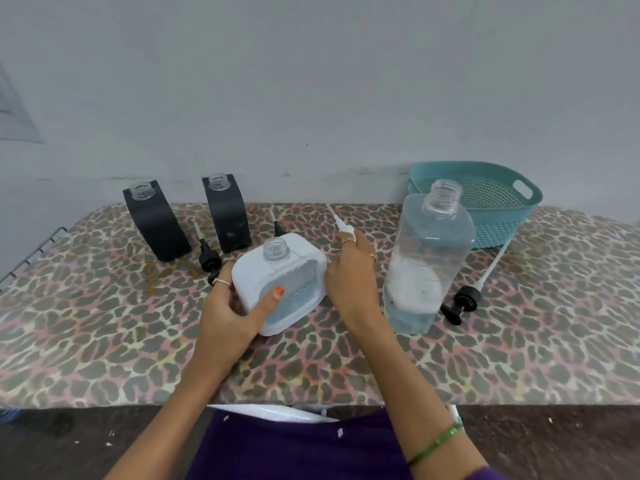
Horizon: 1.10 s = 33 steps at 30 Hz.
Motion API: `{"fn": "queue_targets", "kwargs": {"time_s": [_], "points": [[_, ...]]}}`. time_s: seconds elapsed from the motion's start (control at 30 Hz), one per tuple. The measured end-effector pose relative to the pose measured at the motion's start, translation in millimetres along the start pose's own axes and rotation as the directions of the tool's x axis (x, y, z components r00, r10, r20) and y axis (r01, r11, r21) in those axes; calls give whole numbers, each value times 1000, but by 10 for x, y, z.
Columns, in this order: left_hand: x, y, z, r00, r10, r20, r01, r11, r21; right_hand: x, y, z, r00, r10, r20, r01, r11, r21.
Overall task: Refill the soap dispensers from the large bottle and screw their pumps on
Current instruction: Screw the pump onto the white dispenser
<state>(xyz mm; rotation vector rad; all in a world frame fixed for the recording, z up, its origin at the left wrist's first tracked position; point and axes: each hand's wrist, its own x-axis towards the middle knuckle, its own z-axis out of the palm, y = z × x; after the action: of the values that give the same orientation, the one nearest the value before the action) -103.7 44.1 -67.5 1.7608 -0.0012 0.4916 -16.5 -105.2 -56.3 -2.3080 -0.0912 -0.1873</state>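
My left hand [231, 315] grips a white square soap dispenser [281, 282] at the table's middle; its clear neck is open and bluish liquid shows through its window. My right hand [351, 271] is closed on a white pump [341, 225] just right of the dispenser, its tube pointing away toward the wall. The large clear bottle [427, 261] stands uncapped to the right, with liquid in its lower part. Two black dispensers [156, 223] [227, 216] stand open-necked at the back left. Black pumps lie beside them [207, 256] [278, 226], and another lies right of the large bottle [465, 299].
A teal perforated basket [485, 199] sits at the back right against the wall. The table is covered with a leopard-print cloth [311, 368]. A wire rack edge [31, 254] shows at the far left.
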Motion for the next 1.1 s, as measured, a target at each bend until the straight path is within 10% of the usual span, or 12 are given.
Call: {"fn": "queue_targets", "kwargs": {"time_s": [0.4,1.1], "points": [[-19,49,-5,1000,16,-18,-14,995,94,296,223,311,976,-6,-216,-24,990,-138],[-41,-13,-54,999,36,-9,-34,991,131,-576,-982,-1580,895,-280,-347,412,818,401]]}}
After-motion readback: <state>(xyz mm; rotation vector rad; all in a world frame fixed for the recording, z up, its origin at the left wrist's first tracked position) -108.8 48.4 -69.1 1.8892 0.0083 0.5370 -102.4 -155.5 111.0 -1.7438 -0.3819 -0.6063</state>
